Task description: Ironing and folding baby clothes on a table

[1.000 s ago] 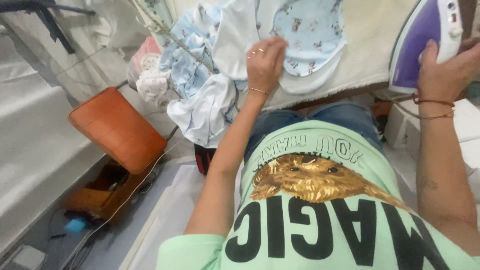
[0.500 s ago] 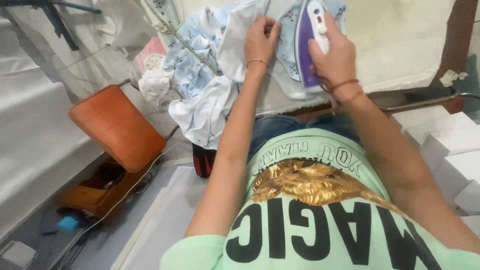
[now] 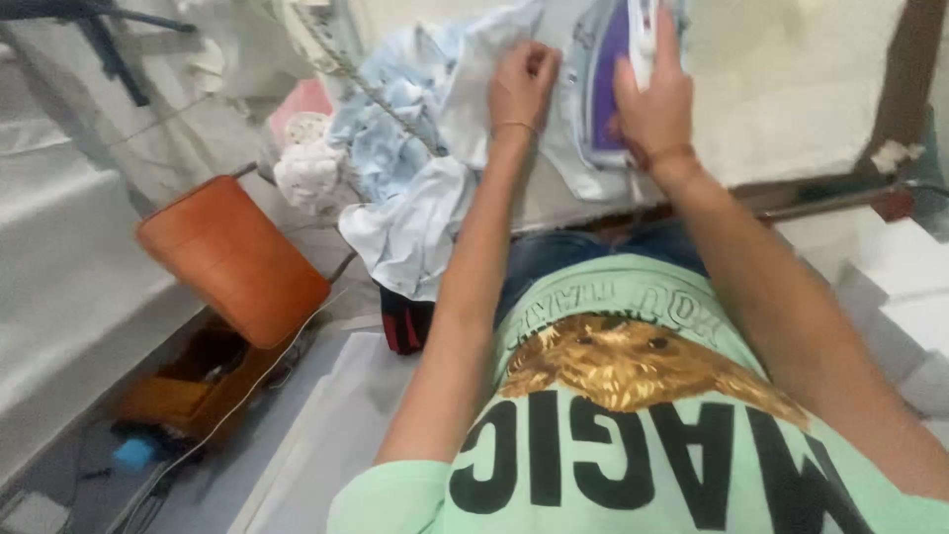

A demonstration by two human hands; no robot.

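- The right hand (image 3: 654,99) is clenched around the purple-and-white iron (image 3: 611,84), which rests on the pale garment (image 3: 568,148).
- The left hand (image 3: 521,84) pinches that garment just beside the iron.
- A clothes pile (image 3: 405,188) crowds the board's left edge.
- The ironing board (image 3: 791,89) is open cover to the right.
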